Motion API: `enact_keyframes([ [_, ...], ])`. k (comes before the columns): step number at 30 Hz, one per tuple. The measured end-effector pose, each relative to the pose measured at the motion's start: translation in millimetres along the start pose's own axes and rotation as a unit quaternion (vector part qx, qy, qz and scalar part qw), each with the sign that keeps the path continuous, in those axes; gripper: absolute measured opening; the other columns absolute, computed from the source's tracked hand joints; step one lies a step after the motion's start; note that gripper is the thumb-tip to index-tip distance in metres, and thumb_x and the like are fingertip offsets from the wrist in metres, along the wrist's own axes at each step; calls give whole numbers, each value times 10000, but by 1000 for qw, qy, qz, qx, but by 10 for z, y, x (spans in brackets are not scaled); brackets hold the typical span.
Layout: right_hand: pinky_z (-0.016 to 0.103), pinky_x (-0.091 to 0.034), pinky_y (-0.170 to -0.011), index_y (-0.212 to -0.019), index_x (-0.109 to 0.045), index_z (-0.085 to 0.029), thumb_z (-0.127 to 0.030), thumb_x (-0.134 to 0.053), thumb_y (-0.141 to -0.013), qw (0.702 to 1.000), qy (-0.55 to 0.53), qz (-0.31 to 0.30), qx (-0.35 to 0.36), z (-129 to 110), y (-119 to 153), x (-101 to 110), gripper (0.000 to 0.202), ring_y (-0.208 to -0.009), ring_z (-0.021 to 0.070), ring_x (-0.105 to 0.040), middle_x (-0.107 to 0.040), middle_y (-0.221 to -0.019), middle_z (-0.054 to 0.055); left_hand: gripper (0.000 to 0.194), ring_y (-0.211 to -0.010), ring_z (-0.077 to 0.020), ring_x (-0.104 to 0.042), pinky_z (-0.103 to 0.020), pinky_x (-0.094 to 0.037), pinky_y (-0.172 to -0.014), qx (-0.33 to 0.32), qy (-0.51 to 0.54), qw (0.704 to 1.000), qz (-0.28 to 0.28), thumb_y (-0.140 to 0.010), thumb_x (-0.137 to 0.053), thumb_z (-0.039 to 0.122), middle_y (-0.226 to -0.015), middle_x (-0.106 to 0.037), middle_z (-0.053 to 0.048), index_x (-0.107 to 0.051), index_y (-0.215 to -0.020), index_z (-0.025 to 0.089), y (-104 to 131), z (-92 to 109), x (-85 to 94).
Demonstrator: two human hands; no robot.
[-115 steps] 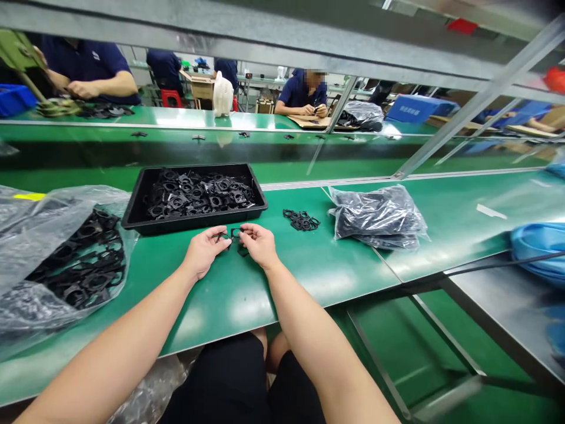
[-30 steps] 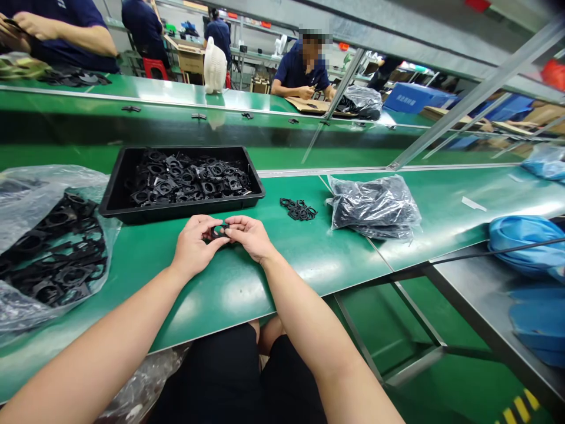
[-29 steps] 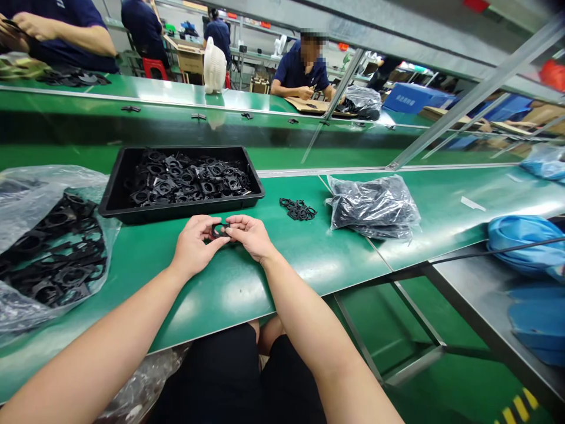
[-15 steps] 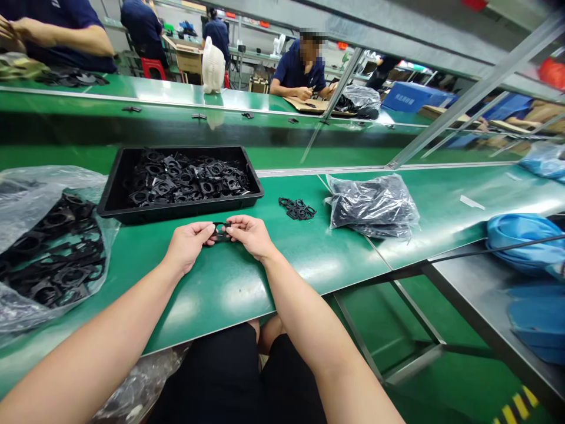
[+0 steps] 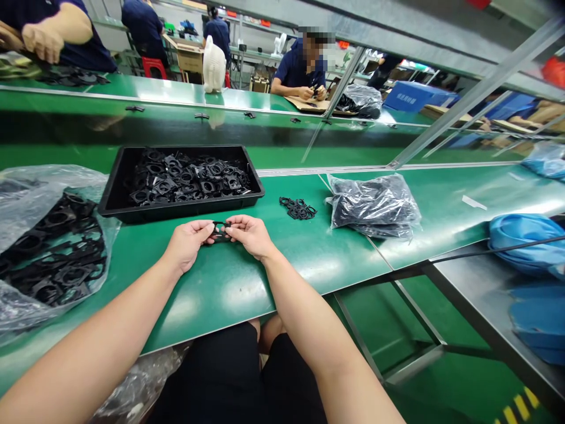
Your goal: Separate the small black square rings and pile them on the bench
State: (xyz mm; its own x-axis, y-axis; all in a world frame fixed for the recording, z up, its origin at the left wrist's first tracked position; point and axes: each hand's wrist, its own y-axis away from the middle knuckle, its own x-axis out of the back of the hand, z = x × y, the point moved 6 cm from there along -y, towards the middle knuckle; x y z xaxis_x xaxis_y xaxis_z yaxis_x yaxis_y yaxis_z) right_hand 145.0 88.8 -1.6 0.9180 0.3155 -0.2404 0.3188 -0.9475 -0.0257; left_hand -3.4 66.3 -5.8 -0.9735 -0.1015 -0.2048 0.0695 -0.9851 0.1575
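Between my two hands is a small black plastic part with a round opening [image 5: 220,224], held just above the green worktop. My left hand [image 5: 190,240] pinches its left end, and my right hand [image 5: 249,234] pinches the right end. Fingers cover much of the part. Just beyond my hands stands a black tray [image 5: 185,212] heaped with black plastic parts [image 5: 185,176]. To the right of my right hand lies a small pile of black rings [image 5: 298,208].
At left an open clear bag [image 5: 53,176] holds more black parts. A sealed plastic bag [image 5: 375,206] of dark parts lies right of the rings. Small dark pieces [image 5: 202,116] sit along the strip beyond. A metal post [image 5: 477,88] slants at right. Co-workers [image 5: 300,73] sit across.
Both my hands keep the same grip on the black part, nearly still. Across the bench, the co-workers' hands have shifted.
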Motion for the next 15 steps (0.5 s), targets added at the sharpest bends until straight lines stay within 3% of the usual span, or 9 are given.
enact_keyframes([
  [6, 202, -463, -519, -832, -653, -146, -316, -820, -535, 1000, -2, 5, -8, 5, 10, -12, 381, -604, 98, -597, -646, -694, -5, 401, -540, -118, -497, -259, -401, -564, -24, -46, 999, -11, -563, -770, 511, -579, -595, -7, -656, -645, 135, 11, 8, -24],
  [11, 204, -454, -523, -833, -649, -143, -315, -811, -547, 1000, 14, 12, -3, 18, -1, -3, 371, -568, 83, -567, -635, -665, -13, 438, -605, -132, -539, -262, -425, -617, -42, -30, 998, -20, -680, -675, 568, -654, -635, -22, -685, -754, 136, 25, -17, -61],
  [15, 205, -447, -511, -830, -650, -140, -305, -799, -561, 999, 32, 15, 5, 31, -7, -9, 349, -544, 75, -548, -623, -655, -17, 432, -601, -127, -552, -264, -440, -602, -39, 0, 999, 14, -621, -751, 507, -680, -648, -18, -685, -822, 130, 21, -9, -29],
])
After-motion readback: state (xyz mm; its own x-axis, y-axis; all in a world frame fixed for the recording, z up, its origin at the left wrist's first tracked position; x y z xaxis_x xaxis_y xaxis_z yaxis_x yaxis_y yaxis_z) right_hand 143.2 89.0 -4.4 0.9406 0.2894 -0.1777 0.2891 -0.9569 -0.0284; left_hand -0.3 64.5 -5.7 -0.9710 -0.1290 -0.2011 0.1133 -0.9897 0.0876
